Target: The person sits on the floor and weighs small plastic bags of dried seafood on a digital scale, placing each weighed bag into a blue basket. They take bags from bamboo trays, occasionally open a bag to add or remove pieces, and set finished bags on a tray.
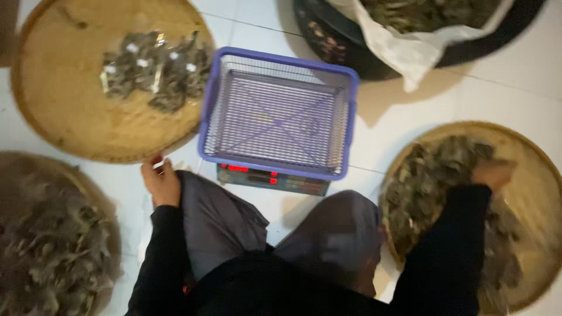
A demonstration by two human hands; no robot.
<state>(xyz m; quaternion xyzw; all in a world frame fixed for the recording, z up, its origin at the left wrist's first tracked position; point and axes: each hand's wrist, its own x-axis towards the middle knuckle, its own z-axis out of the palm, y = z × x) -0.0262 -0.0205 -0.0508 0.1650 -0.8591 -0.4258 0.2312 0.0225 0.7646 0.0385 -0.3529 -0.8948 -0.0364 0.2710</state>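
Dried leaves [433, 175] on the right-hand woven tray [533, 181] lie under the right hand [493, 174], its grip blurred beyond telling; left hand [159, 181] rests curled on the knee.

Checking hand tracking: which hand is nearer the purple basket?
Left. The left hand rests by the knee, just off the purple basket's lower left corner. The right hand is far to its right, in the leaves on the round tray.

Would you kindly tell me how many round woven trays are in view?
3. One tray lies at upper left, one at lower left, cut off by the frame, and one at right under the right hand. Others may lie outside the view.
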